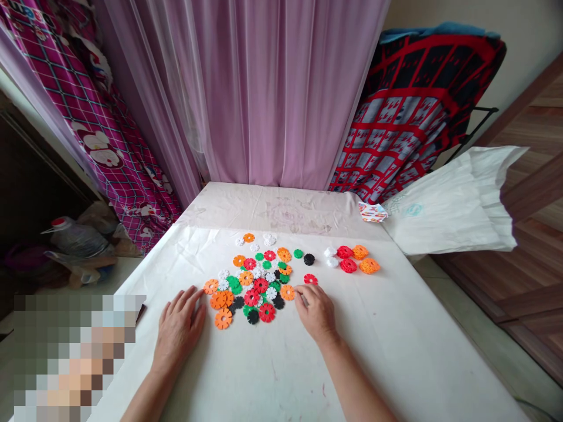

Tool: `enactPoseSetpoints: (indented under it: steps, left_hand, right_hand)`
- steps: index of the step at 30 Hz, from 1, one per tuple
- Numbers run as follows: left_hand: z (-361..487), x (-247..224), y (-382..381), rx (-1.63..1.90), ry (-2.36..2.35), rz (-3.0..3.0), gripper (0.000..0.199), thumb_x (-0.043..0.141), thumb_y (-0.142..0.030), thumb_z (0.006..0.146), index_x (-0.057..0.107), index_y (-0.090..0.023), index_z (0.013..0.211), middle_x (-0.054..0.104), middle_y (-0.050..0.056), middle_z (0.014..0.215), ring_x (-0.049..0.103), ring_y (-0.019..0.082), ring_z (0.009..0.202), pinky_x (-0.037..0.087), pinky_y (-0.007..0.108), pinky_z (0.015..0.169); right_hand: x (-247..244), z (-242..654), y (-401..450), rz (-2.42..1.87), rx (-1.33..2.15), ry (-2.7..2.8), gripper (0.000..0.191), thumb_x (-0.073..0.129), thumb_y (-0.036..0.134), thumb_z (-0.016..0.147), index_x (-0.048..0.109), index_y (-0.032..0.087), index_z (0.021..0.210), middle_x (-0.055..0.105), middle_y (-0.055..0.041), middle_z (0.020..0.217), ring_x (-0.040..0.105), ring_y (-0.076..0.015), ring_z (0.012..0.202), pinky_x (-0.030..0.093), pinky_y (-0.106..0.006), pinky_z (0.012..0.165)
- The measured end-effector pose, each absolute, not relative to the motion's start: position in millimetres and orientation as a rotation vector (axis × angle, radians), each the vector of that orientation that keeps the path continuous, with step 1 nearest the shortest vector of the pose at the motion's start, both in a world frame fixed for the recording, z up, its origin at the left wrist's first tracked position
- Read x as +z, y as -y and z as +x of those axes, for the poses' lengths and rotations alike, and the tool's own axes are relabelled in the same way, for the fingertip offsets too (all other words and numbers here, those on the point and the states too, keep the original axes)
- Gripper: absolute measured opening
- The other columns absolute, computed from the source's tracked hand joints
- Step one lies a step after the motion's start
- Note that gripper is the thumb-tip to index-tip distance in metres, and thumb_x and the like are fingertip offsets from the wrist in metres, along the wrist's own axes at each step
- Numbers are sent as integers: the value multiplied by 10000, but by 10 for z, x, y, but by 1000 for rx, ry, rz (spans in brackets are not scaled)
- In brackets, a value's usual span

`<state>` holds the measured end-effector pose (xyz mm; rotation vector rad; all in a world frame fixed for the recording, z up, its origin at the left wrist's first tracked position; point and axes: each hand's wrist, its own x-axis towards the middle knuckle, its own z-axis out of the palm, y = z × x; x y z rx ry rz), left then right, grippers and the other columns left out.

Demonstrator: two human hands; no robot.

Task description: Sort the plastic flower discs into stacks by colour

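Note:
Notched plastic snowflake discs lie in a loose, partly overlapping pile on the white-covered table; among them are a red disc (267,312), a green disc (234,285) and a black disc (253,316). My left hand (180,322) rests palm down at the pile's left side, fingers stretched forward, near an orange disc (211,286). On the other side, my right hand (315,310) has its fingers curled in, with the tips close against another orange disc (287,292). What the right fingertips hold, if anything, is hidden.
Rounded clusters of joined discs, including a red cluster (348,266), an orange cluster (369,266) and a white cluster (331,252), stand right of the pile. A white bag (457,202) hangs over the table's right edge. Curtains (272,88) hang behind the table (387,351).

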<state>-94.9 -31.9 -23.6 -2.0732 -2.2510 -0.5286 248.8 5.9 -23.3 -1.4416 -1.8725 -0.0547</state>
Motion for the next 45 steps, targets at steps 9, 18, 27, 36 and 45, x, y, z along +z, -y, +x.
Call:
enactPoseSetpoints:
  steps: [9,18,27,36,45]
  left_hand:
    - [-913,-198,319,-559,2273,-2071,434,359,-372,963,640,-238,1266,593,89,1398,478,279,1339,347,499,1116]
    - [-889,-157,332,-560,2291,-2076,434,353,-376,968,636,-247,1272,589,77,1406,474,276,1345,350,499,1117]
    - [-893,-166,332,-538,2297,-2076,445,344,-385,967,637,-235,1266,582,81,1414,469,279,1351,344,498,1120]
    - [-934,-200,322,-537,2265,-2083,439,356,-382,962,631,-246,1275,597,76,1398,473,272,1347,351,485,1115]
    - [-950,-227,331,-546,2257,-2084,435,362,-379,961,625,-249,1283,589,75,1406,464,278,1351,341,495,1120]
  right_hand:
    - [-203,2190,170,-1355,50,2016,144,606,184,818,636,227,952,716,-48,973,635,-210,898,480,-327,807]
    - [-271,2182,147,-1364,21,1980,210,606,177,785,610,218,991,713,-39,903,639,-201,842,489,-321,777]
    - [-326,2503,-88,-1495,-50,1659,178,582,360,822,586,219,930,700,-40,842,609,-177,709,471,-292,677]
    - [-138,2896,-766,-1782,-96,1570,244,573,415,802,614,212,932,704,-60,895,592,-213,802,402,-301,691]
    - [-128,2920,-825,-1782,-105,1614,230,565,401,835,635,203,929,711,-62,911,592,-211,825,409,-302,712]
